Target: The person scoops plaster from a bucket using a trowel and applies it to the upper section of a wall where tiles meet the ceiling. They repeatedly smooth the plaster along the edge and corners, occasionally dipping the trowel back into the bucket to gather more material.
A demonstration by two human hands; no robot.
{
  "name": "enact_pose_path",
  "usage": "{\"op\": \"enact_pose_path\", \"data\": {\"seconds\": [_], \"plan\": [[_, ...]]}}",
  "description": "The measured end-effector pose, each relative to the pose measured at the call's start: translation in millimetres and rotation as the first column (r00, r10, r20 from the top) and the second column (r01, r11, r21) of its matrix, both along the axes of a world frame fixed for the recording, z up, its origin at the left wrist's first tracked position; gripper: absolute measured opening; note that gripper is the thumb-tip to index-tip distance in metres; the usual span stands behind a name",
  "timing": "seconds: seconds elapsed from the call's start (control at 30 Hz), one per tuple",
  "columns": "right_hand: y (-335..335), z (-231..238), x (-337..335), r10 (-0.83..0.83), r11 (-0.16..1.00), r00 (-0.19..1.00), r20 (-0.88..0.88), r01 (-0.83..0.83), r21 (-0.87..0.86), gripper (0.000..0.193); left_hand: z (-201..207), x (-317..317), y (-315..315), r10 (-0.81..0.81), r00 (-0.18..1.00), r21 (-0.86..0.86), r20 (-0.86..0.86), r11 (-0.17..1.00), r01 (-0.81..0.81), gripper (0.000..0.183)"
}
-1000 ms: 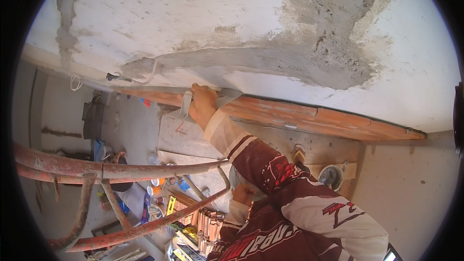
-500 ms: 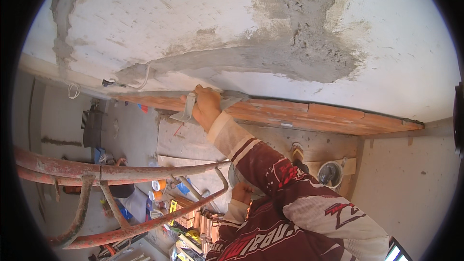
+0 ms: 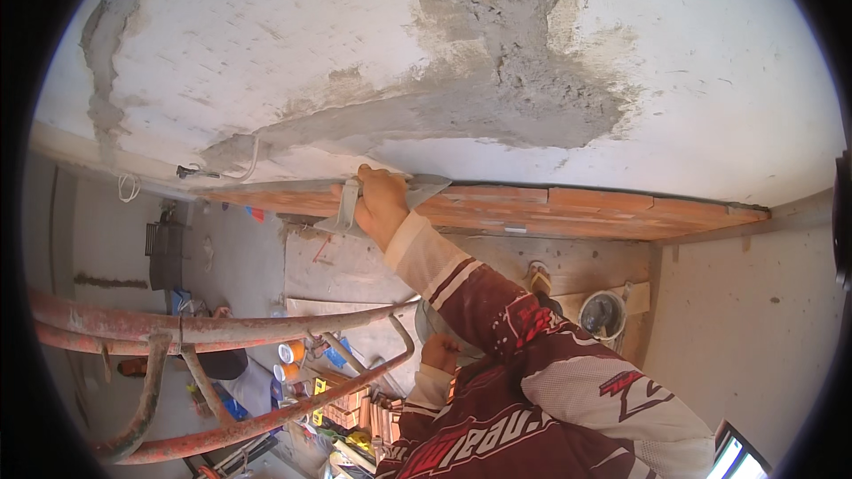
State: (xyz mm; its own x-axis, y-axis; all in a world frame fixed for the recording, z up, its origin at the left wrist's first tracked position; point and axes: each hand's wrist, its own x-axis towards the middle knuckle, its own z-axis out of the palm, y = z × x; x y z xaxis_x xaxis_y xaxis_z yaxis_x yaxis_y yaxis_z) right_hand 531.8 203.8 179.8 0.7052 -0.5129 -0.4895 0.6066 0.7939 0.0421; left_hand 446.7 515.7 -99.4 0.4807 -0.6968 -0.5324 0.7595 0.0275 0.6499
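Trowel (image 3: pixel 377 200), long axis running left to right along the seam where brick (image 3: pixel 550 211) meets ceiling (image 3: pixel 355 53), is clasped in the raised right hand (image 3: pixel 383 204), while the lower left hand (image 3: pixel 439 353) curls closed near the chest, nothing visibly held, beside scaffold pipes (image 3: pixel 222 328).

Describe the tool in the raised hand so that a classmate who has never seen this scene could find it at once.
Start at the white ceiling with its rough grey mortar patch, then drop to the orange brick course beneath. At its left end, the right hand presses a flat grey metal trowel there, the only metal tool up high.
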Motion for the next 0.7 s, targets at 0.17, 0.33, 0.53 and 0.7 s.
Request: {"op": "enact_pose_path", "data": {"seconds": [0.17, 0.33, 0.53, 0.7], "plan": [[-2.5, -3.0, -9.2, -0.035, 0.999, 0.999, -0.029, 0.036, 0.026, 0.016, 14.2, -1.4, -12.2, 0.096, 0.989, 0.296, -0.109, 0.953, -0.060, 0.011], [-1.2, -7.9, -11.9, -0.019, 1.000, 0.999, -0.046, 0.019, -0.002, 0.015, 10.9, 0.1, -10.7, 0.089, 0.987, 0.257, -0.130, 0.965, -0.053, 0.013], [3.5, -20.4, 0.7, -0.031, 0.999, 0.999, 0.029, 0.032, -0.028, 0.020, 5.9, -1.0, -10.9, 0.094, 0.989, 0.225, -0.110, 0.972, -0.068, 0.012], [8.7, -7.1, 8.4, 0.008, 1.000, 1.000, 0.006, -0.008, 0.024, 0.021, 7.5, -3.1, -8.7, 0.083, 0.991, 0.231, -0.102, 0.971, -0.058, 0.010]]}}
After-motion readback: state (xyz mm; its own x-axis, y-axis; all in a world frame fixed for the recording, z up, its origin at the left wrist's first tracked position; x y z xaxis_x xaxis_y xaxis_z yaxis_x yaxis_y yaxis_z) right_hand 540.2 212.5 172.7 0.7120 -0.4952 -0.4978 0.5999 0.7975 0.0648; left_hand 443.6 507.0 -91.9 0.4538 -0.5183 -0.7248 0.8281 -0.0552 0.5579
